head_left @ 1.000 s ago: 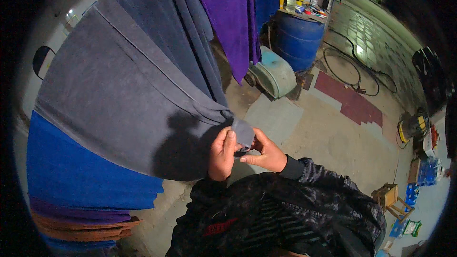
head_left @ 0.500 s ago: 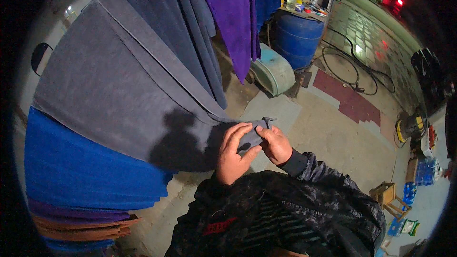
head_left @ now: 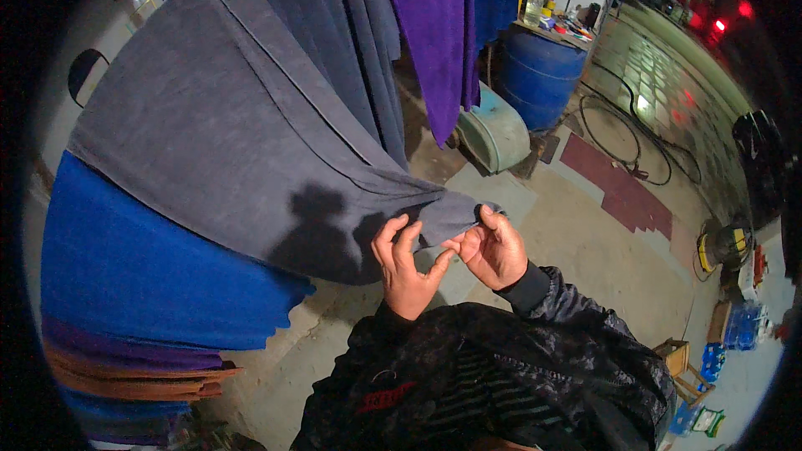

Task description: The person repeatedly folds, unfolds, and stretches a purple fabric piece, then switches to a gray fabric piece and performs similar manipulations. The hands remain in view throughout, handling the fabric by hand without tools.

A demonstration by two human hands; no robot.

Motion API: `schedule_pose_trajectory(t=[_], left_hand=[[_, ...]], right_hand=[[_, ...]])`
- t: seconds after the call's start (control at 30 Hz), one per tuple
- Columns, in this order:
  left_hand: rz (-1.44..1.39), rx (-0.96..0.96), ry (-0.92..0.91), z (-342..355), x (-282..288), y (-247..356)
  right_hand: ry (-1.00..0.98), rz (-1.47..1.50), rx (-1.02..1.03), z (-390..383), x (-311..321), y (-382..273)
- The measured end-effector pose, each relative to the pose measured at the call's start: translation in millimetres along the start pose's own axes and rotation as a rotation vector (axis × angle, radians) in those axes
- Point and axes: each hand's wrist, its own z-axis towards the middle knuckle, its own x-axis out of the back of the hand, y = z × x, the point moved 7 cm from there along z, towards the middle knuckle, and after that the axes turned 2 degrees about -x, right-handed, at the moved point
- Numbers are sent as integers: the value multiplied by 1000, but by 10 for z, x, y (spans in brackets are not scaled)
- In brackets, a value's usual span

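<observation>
A large grey towel [head_left: 192,92] hangs from the upper left and stretches toward me, its lower end gathered into folds. My right hand [head_left: 499,252] grips that end, with the thumb on top and the fingers curled beneath. Beside it, my left hand [head_left: 409,276] is open, fingers and thumb apart in a curve. Its fingertips are close to the towel's lower edge, and its thumb tip is near my right fingers. A dark shadow falls across the grey cloth.
Blue cloth [head_left: 159,259] hangs below the grey towel, with brown cloths [head_left: 134,372] under it. Behind hang a purple cloth [head_left: 430,33] and darker grey cloths [head_left: 334,42]. Farther off stand a blue barrel [head_left: 539,79], a pale green tub [head_left: 497,138], a black hose [head_left: 635,146] and a wooden stool [head_left: 681,363].
My left fingers have come away from the cloth and spread. My right hand has turned, showing more palm, and the towel's end is more bunched. The view has shifted slightly.
</observation>
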Motion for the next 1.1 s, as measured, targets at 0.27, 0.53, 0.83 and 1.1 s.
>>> schedule_pose_trajectory(t=[0.27, 0.53, 0.83, 1.1], left_hand=[[45, 84, 57, -83, 88, -153], [-11, 102, 130, -148, 305, -150], [60, -80, 148, -4, 566, 123], [25, -4, 44, -35, 437, 155]], right_hand=[[-93, -25, -77, -26, -326, 79], [-183, -58, -51, -49, -595, 8], [-96, -62, -17, 14, -443, -42], [-128, -264, -87, -15, -335, 154]])
